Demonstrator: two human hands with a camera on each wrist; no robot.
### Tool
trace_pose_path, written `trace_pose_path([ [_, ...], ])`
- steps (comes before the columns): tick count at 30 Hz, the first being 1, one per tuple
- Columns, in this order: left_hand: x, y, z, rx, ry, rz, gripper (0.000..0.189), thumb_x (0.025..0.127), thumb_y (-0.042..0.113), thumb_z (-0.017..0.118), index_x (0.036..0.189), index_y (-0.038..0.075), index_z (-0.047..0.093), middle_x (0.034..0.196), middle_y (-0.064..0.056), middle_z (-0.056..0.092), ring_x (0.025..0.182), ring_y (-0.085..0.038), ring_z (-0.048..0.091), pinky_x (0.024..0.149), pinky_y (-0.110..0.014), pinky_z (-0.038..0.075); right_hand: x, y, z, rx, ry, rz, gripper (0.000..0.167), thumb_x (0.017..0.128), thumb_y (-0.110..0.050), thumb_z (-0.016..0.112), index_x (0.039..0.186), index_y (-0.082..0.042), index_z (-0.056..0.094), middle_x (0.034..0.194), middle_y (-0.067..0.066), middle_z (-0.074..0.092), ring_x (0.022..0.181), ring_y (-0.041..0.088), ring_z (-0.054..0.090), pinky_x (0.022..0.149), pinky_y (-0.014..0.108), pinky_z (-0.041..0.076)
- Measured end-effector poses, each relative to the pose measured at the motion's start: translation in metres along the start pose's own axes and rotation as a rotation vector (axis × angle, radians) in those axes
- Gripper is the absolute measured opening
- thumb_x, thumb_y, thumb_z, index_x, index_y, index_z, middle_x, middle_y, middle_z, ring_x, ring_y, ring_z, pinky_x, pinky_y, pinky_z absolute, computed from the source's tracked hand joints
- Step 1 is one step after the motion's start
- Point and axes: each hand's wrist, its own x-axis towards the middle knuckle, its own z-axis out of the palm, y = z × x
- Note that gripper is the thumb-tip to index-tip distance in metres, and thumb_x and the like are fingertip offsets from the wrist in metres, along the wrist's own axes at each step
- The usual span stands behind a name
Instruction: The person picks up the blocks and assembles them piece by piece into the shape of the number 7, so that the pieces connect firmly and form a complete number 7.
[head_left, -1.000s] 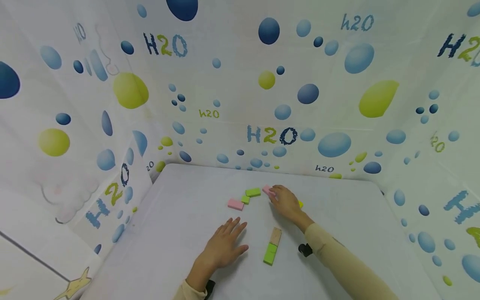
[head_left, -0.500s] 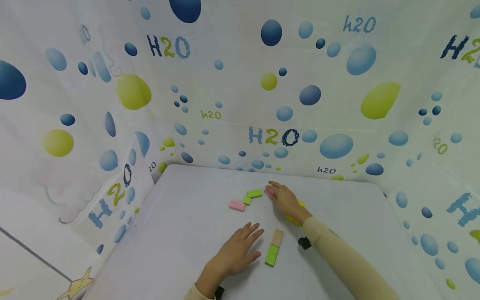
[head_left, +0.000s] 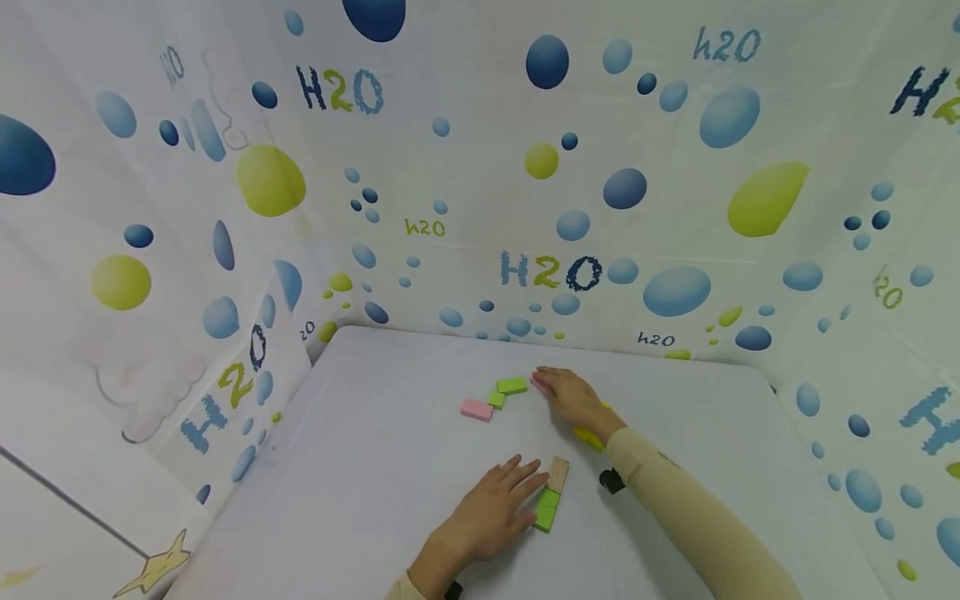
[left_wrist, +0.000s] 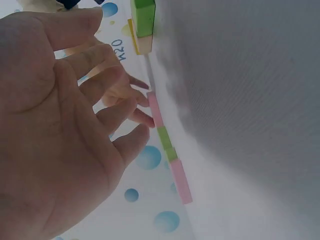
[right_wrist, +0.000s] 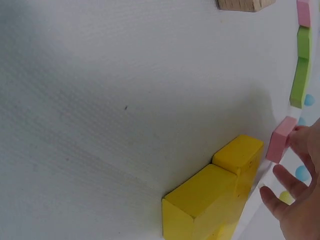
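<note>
My right hand [head_left: 573,400] reaches to the far part of the table, where a fingertip touches a pink block [right_wrist: 281,142]. In the right wrist view its other fingers are spread and nearly straight beside that block. To the block's left runs a line of a green block [head_left: 512,386], a smaller green piece [head_left: 497,401] and another pink block [head_left: 477,410]. My left hand [head_left: 491,512] hovers palm down with fingers extended and nothing in them. Its fingertips partly overlap a green block [head_left: 548,510], which lies end to end with a plain wooden block [head_left: 558,473].
Yellow blocks [right_wrist: 205,195] sit together under my right forearm, partly hidden in the head view. The white table [head_left: 390,392] ends at a wall hanging [head_left: 465,183] printed with bubbles. A black wrist strap piece [head_left: 612,481] shows below the right wrist.
My left hand has moved right, to the green and wooden blocks. The right hand stays at the pink block, its fingers now covering more of it. The view has shifted slightly.
</note>
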Motion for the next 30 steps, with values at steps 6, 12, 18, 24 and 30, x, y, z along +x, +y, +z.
trace_pose_path([
  [6, -0.001, 0.004, 0.005, 0.035, 0.029, 0.030, 0.054, 0.106, 0.032, 0.059, 0.157, 0.017, 0.047, 0.165, 0.001, 0.042, 0.153, -0.032, 0.035, 0.118, -0.055, 0.038, 0.000, -0.002, -0.003, -0.045, -0.001, 0.008, 0.044, 0.103, -0.005, 0.057, 0.147, -0.008, 0.060, 0.153, 0.010, 0.056, 0.140, 0.038, 0.050, 0.113, 0.060, 0.042],
  [12, 0.000, 0.007, 0.006, 0.029, 0.029, 0.031, 0.052, 0.107, 0.031, 0.058, 0.156, 0.016, 0.049, 0.163, 0.000, 0.044, 0.152, -0.032, 0.037, 0.117, -0.055, 0.039, 0.000, -0.002, -0.006, -0.076, 0.004, -0.012, 0.042, 0.103, -0.005, 0.057, 0.145, -0.007, 0.062, 0.150, 0.013, 0.058, 0.136, 0.042, 0.052, 0.110, 0.061, 0.045],
  [18, 0.001, 0.008, 0.009, 0.025, 0.053, 0.041, 0.049, 0.108, 0.029, 0.056, 0.155, 0.014, 0.050, 0.162, -0.001, 0.046, 0.151, -0.034, 0.039, 0.117, -0.057, 0.040, -0.001, -0.001, -0.007, -0.069, -0.014, 0.009, 0.040, 0.106, -0.016, 0.061, 0.145, -0.007, 0.062, 0.150, 0.013, 0.058, 0.138, 0.042, 0.051, 0.109, 0.064, 0.044],
  [24, 0.003, 0.008, 0.011, 0.033, 0.052, 0.032, 0.049, 0.108, 0.028, 0.056, 0.155, 0.015, 0.050, 0.162, 0.000, 0.046, 0.151, -0.033, 0.039, 0.117, -0.056, 0.039, -0.003, 0.001, -0.005, -0.008, -0.022, 0.075, 0.043, 0.106, -0.023, 0.063, 0.146, -0.009, 0.062, 0.151, 0.012, 0.057, 0.141, 0.041, 0.047, 0.114, 0.063, 0.039],
  [30, 0.004, 0.007, 0.014, 0.040, 0.056, 0.028, 0.048, 0.109, 0.026, 0.055, 0.155, 0.016, 0.050, 0.162, 0.001, 0.046, 0.151, -0.033, 0.040, 0.117, -0.056, 0.040, -0.006, 0.002, -0.006, 0.116, -0.003, 0.190, 0.041, 0.103, -0.026, 0.068, 0.141, -0.012, 0.066, 0.150, 0.011, 0.058, 0.141, 0.039, 0.045, 0.119, 0.061, 0.034],
])
